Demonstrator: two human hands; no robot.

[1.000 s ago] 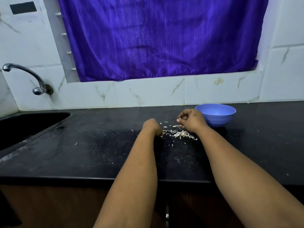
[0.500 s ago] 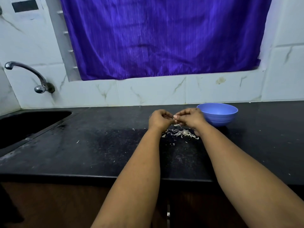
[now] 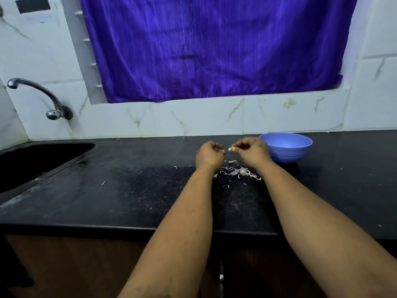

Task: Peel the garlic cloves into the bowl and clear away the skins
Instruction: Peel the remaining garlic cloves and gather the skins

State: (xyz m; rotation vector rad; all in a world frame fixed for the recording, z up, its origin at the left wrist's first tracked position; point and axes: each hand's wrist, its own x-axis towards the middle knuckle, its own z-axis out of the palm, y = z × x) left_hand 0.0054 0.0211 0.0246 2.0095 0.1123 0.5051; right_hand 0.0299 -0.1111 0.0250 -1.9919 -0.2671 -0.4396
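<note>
Garlic clove (image 3: 229,149), small, pale and rounded, is pinched at the fingertips of the right hand (image 3: 250,152), held above the black stone table (image 3: 129,190) and not touching it. Only its blunt end shows, and this end points toward 9 o'clock, at the left hand; the long axis seems to lie along the 9-to-3 line, but the rest is hidden by the fingers. The left hand (image 3: 209,155) is just beside it at 9 o'clock, its fingers curled in with a very small gap to the clove; whether it holds a bit of skin I cannot tell. At 6 o'clock from the hands, a loose heap of thin whitish garlic skins (image 3: 238,172) lies on the table between the two wrists, with single flakes scattered toward 8 o'clock. The round blue plastic bowl (image 3: 286,147) stands at 3 o'clock, just behind the right hand, which covers its left rim. Far at 9 o'clock are the dark sunken sink (image 3: 32,160) and the curved chrome tap (image 3: 38,93). A purple curtain (image 3: 214,50) hangs at 12 o'clock.
</note>
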